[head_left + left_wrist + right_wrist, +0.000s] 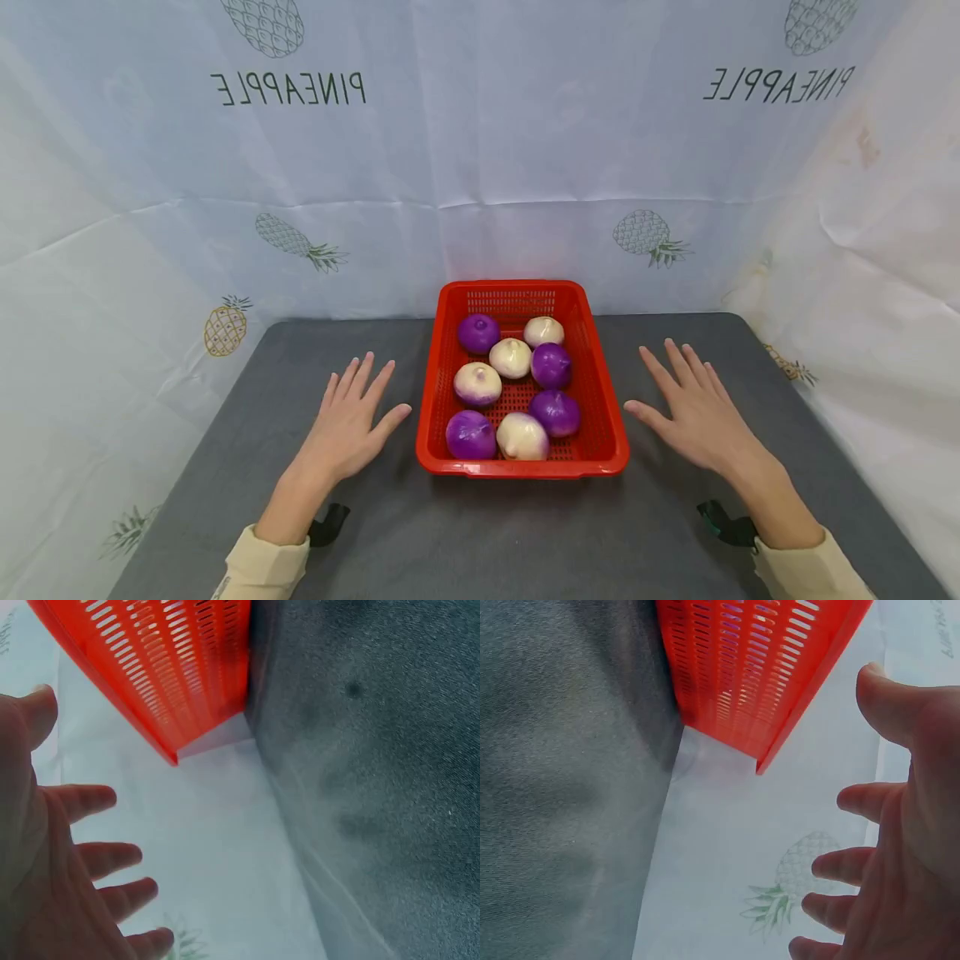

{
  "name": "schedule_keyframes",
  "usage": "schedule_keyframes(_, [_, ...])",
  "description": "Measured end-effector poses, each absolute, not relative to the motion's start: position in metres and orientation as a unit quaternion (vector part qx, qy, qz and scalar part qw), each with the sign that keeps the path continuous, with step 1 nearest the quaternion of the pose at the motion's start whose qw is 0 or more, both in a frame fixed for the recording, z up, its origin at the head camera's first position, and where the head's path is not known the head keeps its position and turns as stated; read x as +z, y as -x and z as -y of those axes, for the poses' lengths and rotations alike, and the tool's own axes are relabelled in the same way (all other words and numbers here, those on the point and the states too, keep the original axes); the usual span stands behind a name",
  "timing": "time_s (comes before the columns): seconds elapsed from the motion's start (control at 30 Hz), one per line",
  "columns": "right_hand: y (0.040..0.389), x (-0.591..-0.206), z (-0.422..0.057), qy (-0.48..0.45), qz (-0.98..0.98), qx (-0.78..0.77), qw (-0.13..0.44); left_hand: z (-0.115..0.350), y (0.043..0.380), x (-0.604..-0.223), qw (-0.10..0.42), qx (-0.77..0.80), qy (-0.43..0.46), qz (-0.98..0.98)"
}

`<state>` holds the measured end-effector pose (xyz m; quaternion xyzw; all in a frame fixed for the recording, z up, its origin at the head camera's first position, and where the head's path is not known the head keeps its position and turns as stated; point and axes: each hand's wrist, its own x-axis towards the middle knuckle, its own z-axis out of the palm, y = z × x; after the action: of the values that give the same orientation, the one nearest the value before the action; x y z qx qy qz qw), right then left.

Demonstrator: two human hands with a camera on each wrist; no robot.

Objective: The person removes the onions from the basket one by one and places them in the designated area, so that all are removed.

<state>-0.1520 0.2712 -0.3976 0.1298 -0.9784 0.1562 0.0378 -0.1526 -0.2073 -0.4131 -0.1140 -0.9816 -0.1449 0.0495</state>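
A red plastic basket point(525, 468) with slotted walls stands on the dark grey table. Inside lie several glossy, round, turnip-like vegetables, some deep purple point(478, 333) and some creamy white point(511, 358) with a purple tinge. My left hand point(348, 429) is spread to the left of the basket, palm down, holding nothing. To the basket's right, my right hand point(693, 412) is spread the same way, also holding nothing. Both wrist views show a gap between the straight fingers and the basket's side wall point(176, 667).
Behind the table point(517, 542) hangs a pale cloth point(525, 150) printed with pineapples and mirrored lettering. More white cloth borders the left and right sides. A dark strap point(328, 525) sits at the left wrist, another point(727, 525) at the right.
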Motion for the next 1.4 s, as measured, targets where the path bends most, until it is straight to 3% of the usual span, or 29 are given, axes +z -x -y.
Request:
schedule_keyframes(0.83, [0.157, -0.361, -0.235, -0.191, 0.968, 0.157, 0.038, 0.185, 0.155, -0.408, 0.03, -0.305, 0.15, 0.94])
schedule_keyframes(1.4, [0.164, -0.358, -0.208, -0.25, 0.956, 0.155, 0.027, 0.179, 0.163, -0.421, -0.002, -0.433, 0.151, 0.888])
